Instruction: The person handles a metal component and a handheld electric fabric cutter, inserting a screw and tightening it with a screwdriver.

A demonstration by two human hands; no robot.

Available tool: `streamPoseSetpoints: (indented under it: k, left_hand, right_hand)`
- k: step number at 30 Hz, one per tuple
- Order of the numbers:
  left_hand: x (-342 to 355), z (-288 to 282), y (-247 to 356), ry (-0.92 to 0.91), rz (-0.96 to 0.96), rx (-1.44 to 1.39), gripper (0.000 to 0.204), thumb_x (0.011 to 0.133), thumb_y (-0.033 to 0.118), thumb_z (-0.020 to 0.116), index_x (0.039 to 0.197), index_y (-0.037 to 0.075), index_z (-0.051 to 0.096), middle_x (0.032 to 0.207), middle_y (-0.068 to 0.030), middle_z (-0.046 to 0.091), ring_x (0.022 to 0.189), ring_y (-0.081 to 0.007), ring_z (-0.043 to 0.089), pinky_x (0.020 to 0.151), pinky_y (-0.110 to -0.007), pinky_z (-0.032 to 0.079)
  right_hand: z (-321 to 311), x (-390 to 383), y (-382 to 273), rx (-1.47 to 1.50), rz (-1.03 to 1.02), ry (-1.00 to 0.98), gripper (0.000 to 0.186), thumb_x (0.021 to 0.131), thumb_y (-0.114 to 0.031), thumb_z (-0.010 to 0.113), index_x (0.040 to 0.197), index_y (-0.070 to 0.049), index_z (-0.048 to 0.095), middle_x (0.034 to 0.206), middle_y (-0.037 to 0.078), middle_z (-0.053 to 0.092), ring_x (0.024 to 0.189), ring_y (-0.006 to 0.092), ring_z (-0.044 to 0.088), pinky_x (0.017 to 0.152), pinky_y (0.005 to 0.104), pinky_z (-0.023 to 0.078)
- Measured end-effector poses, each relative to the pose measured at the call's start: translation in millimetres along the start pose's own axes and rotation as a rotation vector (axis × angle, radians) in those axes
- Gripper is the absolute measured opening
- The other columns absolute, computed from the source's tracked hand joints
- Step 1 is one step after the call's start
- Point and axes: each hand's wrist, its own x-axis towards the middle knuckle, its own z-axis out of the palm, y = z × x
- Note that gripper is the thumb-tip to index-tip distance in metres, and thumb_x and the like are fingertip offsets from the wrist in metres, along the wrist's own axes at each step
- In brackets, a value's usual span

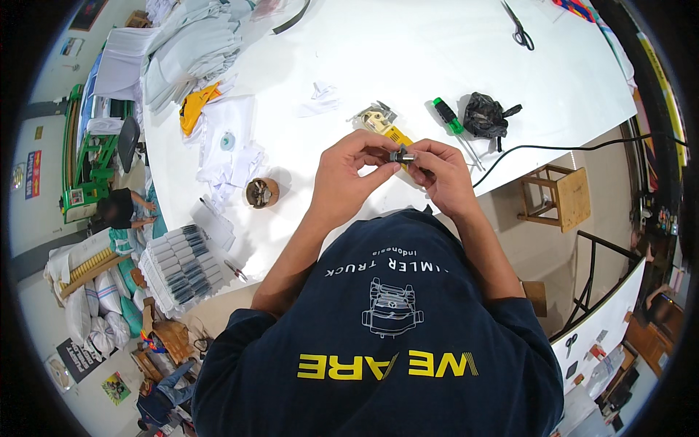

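Between the fingertips of both hands is a small dark and silvery metal cylindrical part (pixel 402 156); its exact kind I cannot make out. My left hand (pixel 351 177) pinches it from the left, and my right hand (pixel 445 175) closes on its right end. Just beyond my fingers a yellow and cream handheld power tool (pixel 395 134) lies on the white table (pixel 291 131), partly hidden by my hands. To its right rests a screwdriver (pixel 448 116) with a green and black handle, its shaft pointing toward me. A crumpled black plastic bag (pixel 489 116) lies beside the screwdriver.
A black cable (pixel 568 148) runs off the table's right side above a wooden stool (pixel 564 198). Black scissors (pixel 520 33) lie far right. Left are a brown round container (pixel 262 193), stacked grey fabric (pixel 193 54) and rows of white bundles (pixel 182 266). Other people sit at the far left.
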Motion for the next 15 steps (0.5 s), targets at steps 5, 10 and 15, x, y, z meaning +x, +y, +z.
streamPoseSetpoints:
  k: [5, 10, 15]
  left_hand:
    - [-0.3, -0.2, -3.7, -0.013, 0.058, -0.076, 0.033, 0.089, -0.013, 0.078, 0.121, -0.004, 0.070, 0.115, -0.0108, 0.072, 0.106, -0.0180, 0.073, 0.093, -0.031, 0.060]
    - [-0.4, 1.5, -6.2, -0.003, 0.040, -0.089, 0.033, 0.089, -0.013, 0.079, 0.120, -0.005, 0.070, 0.115, -0.0106, 0.072, 0.107, -0.0185, 0.072, 0.094, -0.032, 0.061]
    - [2.9, 1.5, -5.7, 0.010, -0.020, -0.058, 0.031, 0.090, -0.011, 0.079, 0.120, -0.005, 0.072, 0.117, -0.0112, 0.072, 0.109, -0.0190, 0.073, 0.094, -0.032, 0.061]
  right_hand:
    - [0.3, 0.3, -0.5, 0.111, 0.037, -0.045, 0.015, 0.102, -0.009, 0.067, 0.106, 0.005, 0.072, 0.084, 0.004, 0.068, 0.069, 0.0085, 0.055, 0.061, 0.0226, 0.041]
    - [-1.6, 0.8, 1.6, 0.084, 0.029, -0.070, 0.015, 0.101, -0.011, 0.070, 0.105, 0.003, 0.073, 0.084, 0.003, 0.066, 0.070, 0.0080, 0.053, 0.062, 0.0221, 0.039]
    - [-4.0, 3.4, 3.9, -0.007, 0.006, -0.014, 0.015, 0.103, -0.011, 0.068, 0.105, 0.003, 0.073, 0.083, 0.003, 0.066, 0.069, 0.0063, 0.053, 0.059, 0.0205, 0.038]
